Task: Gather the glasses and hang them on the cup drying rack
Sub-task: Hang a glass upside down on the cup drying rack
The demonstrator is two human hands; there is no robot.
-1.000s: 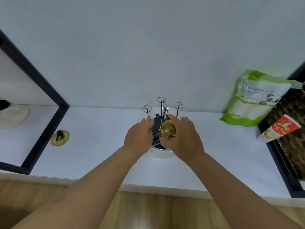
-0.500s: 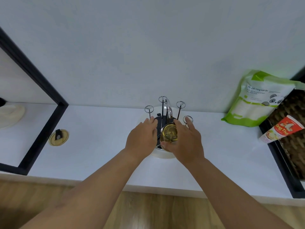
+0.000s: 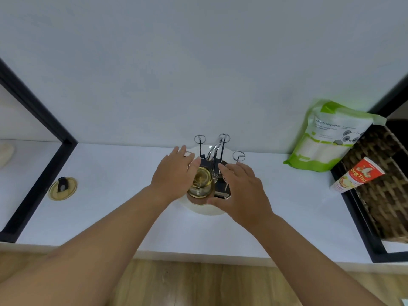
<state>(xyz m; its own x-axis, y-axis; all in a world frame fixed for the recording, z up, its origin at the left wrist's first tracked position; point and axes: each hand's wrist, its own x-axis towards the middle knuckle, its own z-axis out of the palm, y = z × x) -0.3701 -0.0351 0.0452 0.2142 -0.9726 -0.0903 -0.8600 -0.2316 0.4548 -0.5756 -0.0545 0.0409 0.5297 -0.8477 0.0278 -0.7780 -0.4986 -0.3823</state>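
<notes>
A clear, yellow-tinted glass [image 3: 201, 181] sits mouth-down on the cup drying rack [image 3: 205, 211], a round white base with a dark tray and thin metal pegs ending in rings [image 3: 238, 155]. The glass is on the rack's left half, beside the central chrome handle. My left hand [image 3: 174, 175] lies flat against the glass's left side, fingers stretched toward the back pegs, not wrapped around it. My right hand [image 3: 240, 191] hovers over the rack's right half with fingers spread and nothing in it, thumb near the white rim.
On the white counter [image 3: 123, 195], a gold lid [image 3: 63, 187] lies at the left near a black frame [image 3: 37, 151]. A green-white pouch [image 3: 326, 138] leans on the wall at right, beside a red-and-white tube [image 3: 357, 175] and a wicker basket [image 3: 386, 188].
My right hand has let go of the glass and drawn back to the right with its fingers spread. The glass now rests on the rack. My left hand stays beside it.
</notes>
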